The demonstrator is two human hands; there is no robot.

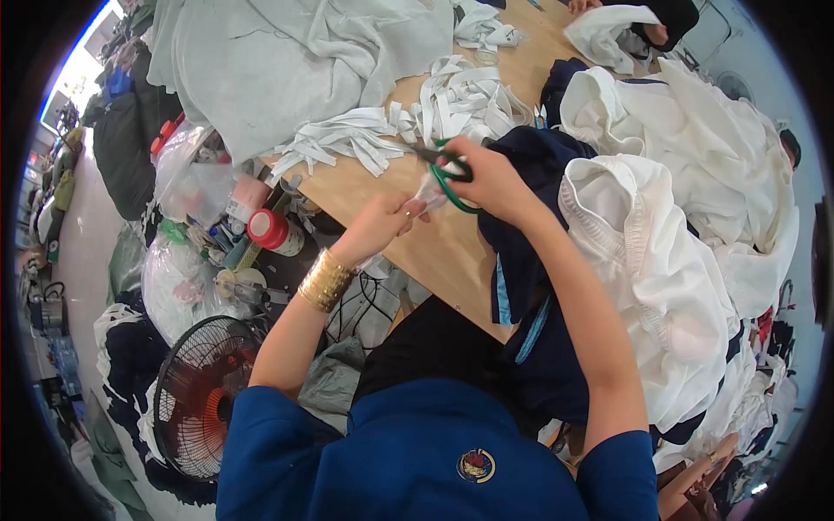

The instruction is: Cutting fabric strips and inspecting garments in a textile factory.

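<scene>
My right hand (491, 180) grips a pair of scissors with green handles (445, 184). Their dark blades point left over the table. Just below, my left hand (388, 223), with a wide gold cuff on its wrist, pinches a small whitish, partly see-through piece (428, 191); its exact kind cannot be made out. Beyond the blades lie cut white fabric strips (352, 139), with a tangled heap of longer white strips (465, 100) behind them. Navy cloth with light blue stripes (521, 200) lies beside my right forearm and hangs over the table's edge.
A large pale grey cloth (278, 69) covers the table's far left. White garments with gathered waistbands (647, 226) are piled at right. Left of the wooden table (434, 269) are a red-lidded jar (274, 231), plastic bags and a fan (207, 395). Another person's hand (656, 33) handles white cloth at the far right.
</scene>
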